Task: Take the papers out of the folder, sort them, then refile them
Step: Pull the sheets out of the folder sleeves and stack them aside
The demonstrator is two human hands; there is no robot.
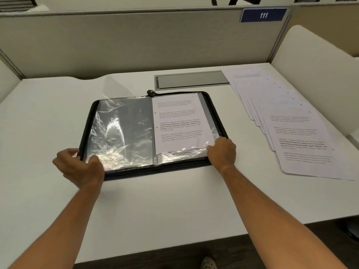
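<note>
A black zip folder (211,101) lies open in the middle of the white desk, its clear plastic sleeves showing. The left sleeve (120,131) looks empty and crinkled. The right sleeve holds a printed sheet (178,121). My left hand (81,167) grips the folder's near left corner, thumb on the plastic. My right hand (222,152) pinches the near right corner of the right sleeve by the sheet's lower edge. A fanned row of several printed papers (291,125) lies on the desk to the right of the folder.
The white desk (174,206) has a grey cable tray lid (192,81) set in behind the folder. Beige partition walls stand at the back and right, with a blue "111" sign (263,15). A shoe (208,263) shows below the desk's front edge.
</note>
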